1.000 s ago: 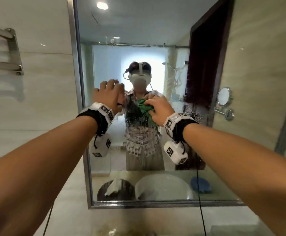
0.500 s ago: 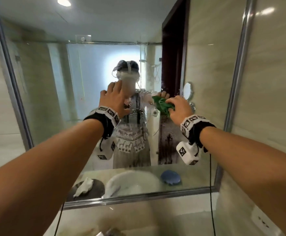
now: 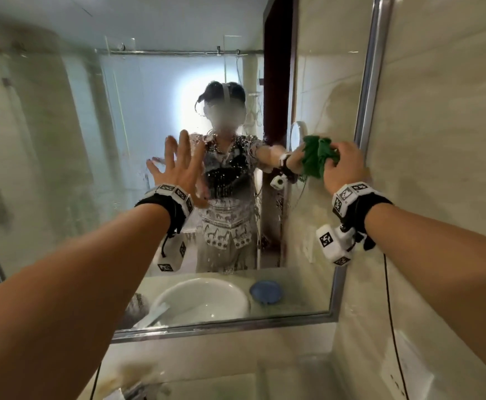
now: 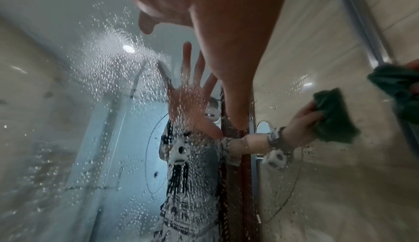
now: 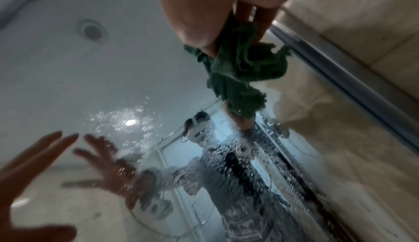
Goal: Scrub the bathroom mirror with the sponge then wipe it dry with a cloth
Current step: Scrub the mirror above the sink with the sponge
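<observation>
Two hands are working at the wet mirror (image 3: 317,278).
The right hand (image 3: 344,166) is bunching a green cloth (image 3: 317,157) in curled fingers against the glass near its right frame, probably for drying; the left hand (image 3: 178,166) is hovering empty, fingers spread, seemingly for balance.

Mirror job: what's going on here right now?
A person is working on the wet mirror. The right hand grips a bunched green cloth against the glass near the mirror's right edge. The left hand is spread open at the glass, holding nothing. Droplets cover the middle of the mirror.
</observation>
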